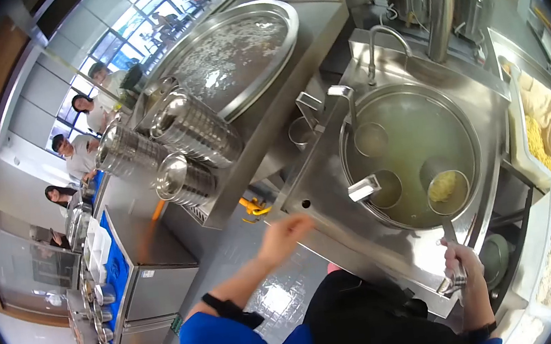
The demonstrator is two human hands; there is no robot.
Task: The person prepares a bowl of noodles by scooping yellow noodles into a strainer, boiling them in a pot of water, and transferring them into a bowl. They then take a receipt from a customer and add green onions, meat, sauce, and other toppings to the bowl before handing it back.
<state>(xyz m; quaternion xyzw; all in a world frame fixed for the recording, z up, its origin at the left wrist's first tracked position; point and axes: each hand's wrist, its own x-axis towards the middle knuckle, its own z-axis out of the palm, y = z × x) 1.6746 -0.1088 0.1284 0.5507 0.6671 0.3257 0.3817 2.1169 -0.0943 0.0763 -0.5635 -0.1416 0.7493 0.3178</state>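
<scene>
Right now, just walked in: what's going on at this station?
The person's right hand holds the handle of a strainer with pale yellow noodles inside, within the rim of a big round pot of cloudy liquid. Two more strainers sit at its left side, no hand on them. The left hand is off the pot, blurred, seemingly empty. Containers of yellow and white noodles stand at right.

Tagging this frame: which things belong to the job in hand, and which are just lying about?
Job:
Noodle strainer in right hand
Cooked-looking noodles
Cooking pot
Probably yellow noodles

Lying about:
Stacked metal bowls
Gooseneck faucet
</scene>
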